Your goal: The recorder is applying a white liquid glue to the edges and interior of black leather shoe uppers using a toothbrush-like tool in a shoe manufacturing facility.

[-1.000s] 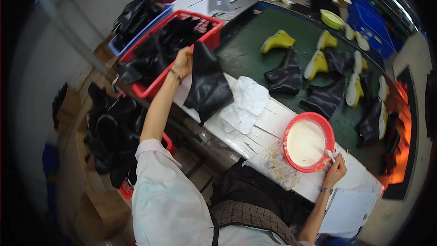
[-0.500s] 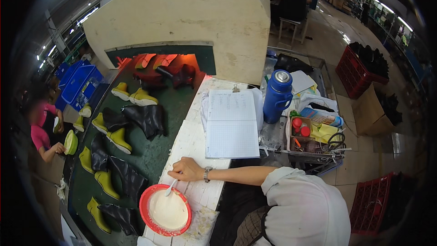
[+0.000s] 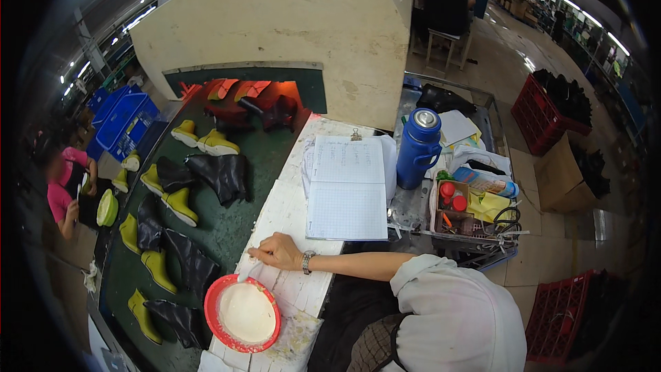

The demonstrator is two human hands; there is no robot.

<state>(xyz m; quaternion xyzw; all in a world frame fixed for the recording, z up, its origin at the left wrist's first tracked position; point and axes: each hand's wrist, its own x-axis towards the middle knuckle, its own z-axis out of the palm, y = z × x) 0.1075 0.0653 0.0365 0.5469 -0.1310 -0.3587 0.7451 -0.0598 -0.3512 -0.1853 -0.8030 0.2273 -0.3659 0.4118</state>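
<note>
My right hand (image 3: 277, 251), a watch on its wrist, rests on the white worktable (image 3: 292, 210) just above a red bowl (image 3: 211, 301) of white paste. Its fingers are closed on a thin white brush (image 3: 253, 273) whose tip reaches down to the bowl's rim. The arm comes in from a white sleeve at the lower right. My left hand is out of the picture.
An open squared notebook (image 3: 348, 189) and a blue flask (image 3: 418, 148) lie beyond the hand. Black and yellow-green boots (image 3: 180, 204) ride a green belt (image 3: 237, 227) toward a glowing oven opening (image 3: 251, 96). A cluttered tray (image 3: 475, 207) and red crates (image 3: 561, 100) stand right; a person in pink (image 3: 58, 189) is at the left.
The view has swung round to the other side of the table. My left hand, holding a black boot piece a second ago, has left the picture. My right hand stays at the bowl.
</note>
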